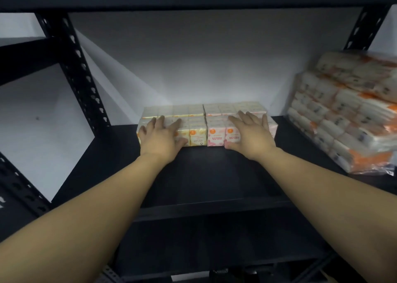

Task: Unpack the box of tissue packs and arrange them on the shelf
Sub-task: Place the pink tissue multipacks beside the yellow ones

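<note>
— Where are the arms?

— Both reach straight forward over the black shelf [214, 175]. The left hand [160, 137] lies flat, fingers spread wide, on the yellow tissue packs [193, 123], thumb against their front face. The right hand [250, 136] lies the same way, wide and flat, on the pink tissue packs [217, 121].

— Either one holding anything?

— No, straight fingers pressing on top, nothing gripped.

— And the packs?

— Side by side, touching, near the back wall at the shelf's middle. A wrapped stack of larger tissue bundles [348, 110] sits well apart at the right end.
</note>
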